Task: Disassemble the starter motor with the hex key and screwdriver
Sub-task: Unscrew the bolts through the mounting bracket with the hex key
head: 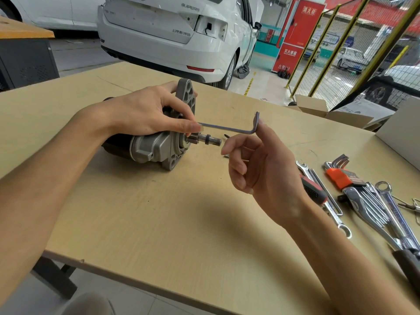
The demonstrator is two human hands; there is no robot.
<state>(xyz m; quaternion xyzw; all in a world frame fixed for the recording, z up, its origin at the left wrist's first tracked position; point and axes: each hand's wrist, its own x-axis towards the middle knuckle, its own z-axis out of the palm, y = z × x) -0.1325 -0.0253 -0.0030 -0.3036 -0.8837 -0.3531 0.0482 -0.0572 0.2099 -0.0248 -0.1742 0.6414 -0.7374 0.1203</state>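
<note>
The starter motor (156, 148) lies on its side on the tan table (159, 212), its pinion shaft pointing right. My left hand (141, 112) grips it from above, and the thumb tip rests on the long end of the hex key (227, 129). This L-shaped key runs rightward above the shaft, with its short arm turned up. My right hand (266, 169) touches the key's bend with the tip of its straight index finger; its other fingers are loosely curled and hold nothing. A red-and-black screwdriver (314, 193) lies on the table, partly hidden behind my right wrist.
An orange-holdered hex key set (341, 176) and several chrome wrenches (386, 208) lie at the table's right. Small loose screws (226, 155) lie near the shaft. An open cardboard box (318, 108) stands at the far right edge. A white car (181, 30) is parked behind the table.
</note>
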